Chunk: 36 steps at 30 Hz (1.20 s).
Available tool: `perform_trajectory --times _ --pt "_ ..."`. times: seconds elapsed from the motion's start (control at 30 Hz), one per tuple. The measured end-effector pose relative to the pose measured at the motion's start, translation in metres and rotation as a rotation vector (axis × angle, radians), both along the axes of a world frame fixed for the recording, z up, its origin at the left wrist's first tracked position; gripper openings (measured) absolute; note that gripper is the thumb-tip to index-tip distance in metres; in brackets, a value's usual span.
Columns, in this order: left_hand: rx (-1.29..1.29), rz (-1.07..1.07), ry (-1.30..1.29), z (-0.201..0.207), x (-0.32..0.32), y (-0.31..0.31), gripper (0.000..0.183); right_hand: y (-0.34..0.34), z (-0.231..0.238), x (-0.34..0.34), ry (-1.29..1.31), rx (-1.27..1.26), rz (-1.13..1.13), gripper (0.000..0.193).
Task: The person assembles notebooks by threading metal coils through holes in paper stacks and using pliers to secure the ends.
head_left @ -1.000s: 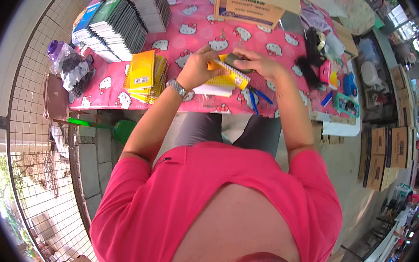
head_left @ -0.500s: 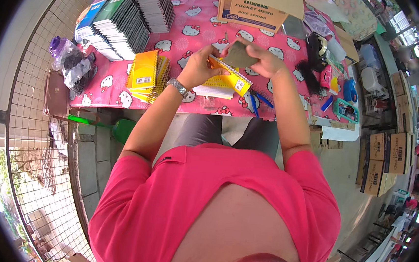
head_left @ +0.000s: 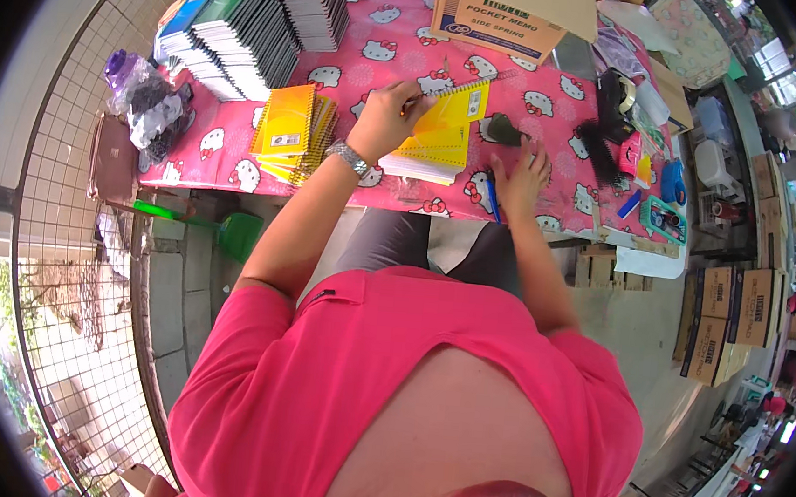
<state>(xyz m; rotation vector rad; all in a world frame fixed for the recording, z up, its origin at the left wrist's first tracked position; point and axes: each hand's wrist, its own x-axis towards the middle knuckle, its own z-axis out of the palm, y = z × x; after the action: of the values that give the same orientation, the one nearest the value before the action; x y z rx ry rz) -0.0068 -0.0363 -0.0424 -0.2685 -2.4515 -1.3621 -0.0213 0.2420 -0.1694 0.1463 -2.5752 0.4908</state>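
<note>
My left hand (head_left: pixel 387 122), with a metal watch on its wrist, is closed on a yellow spiral notebook (head_left: pixel 463 107), tilted up by its coil edge. Under it lie more yellow covers (head_left: pixel 438 149) and a stack of white pages (head_left: pixel 423 170). On the cloth, my right hand (head_left: pixel 521 182) lies with its fingers stretched out, holding nothing that I can see. Just beyond its fingertips is a dark grey-green piece (head_left: pixel 503 130). Blue-handled pliers (head_left: pixel 493 198) lie beside the right thumb, partly hidden by the hand.
A pile of yellow spiral notebooks (head_left: pixel 287 137) sits to the left, with tall notebook stacks (head_left: pixel 246 45) behind. An open cardboard box (head_left: pixel 500 23) stands at the back. On the right are a black brush (head_left: pixel 598 154) and a green tray (head_left: pixel 662 219). Plastic bags (head_left: pixel 151 117) hang at the left edge.
My right hand has come down from the notebook to the cloth near the pliers, and the grey-green piece now lies on the table. My left hand still holds the notebook, now turned coil-side up.
</note>
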Motion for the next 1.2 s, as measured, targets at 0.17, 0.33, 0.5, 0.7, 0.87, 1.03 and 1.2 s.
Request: perform_trajectory --times 0.17,0.33,0.5,0.7,0.87,1.03,1.2 --pt "0.024 0.100 0.131 0.007 0.003 0.023 0.021 0.021 -0.027 0.061 -0.249 0.231 0.143 0.062" --pt "-0.005 0.066 0.104 -0.013 -0.003 0.004 0.020 0.011 0.026 0.061 0.053 -0.281 0.200 0.052" --pt "-0.118 0.091 0.268 -0.010 -0.003 0.012 0.018 -0.044 0.115 0.073 0.058 -0.391 0.566 0.059" --pt "-0.101 0.041 0.075 -0.022 -0.012 -0.004 0.020 -0.090 0.144 0.060 0.092 -0.285 0.616 0.060" --pt "0.007 0.003 0.224 -0.018 -0.005 0.000 0.015 -0.094 0.146 0.053 0.080 -0.175 0.577 0.058" --pt "0.114 -0.006 -0.005 -0.015 -0.005 -0.001 0.018 -0.090 0.144 0.057 0.069 -0.188 0.585 0.057" --pt "0.048 0.078 0.254 -0.018 -0.001 0.005 0.007 -0.091 0.149 0.058 0.067 -0.176 0.563 0.058"
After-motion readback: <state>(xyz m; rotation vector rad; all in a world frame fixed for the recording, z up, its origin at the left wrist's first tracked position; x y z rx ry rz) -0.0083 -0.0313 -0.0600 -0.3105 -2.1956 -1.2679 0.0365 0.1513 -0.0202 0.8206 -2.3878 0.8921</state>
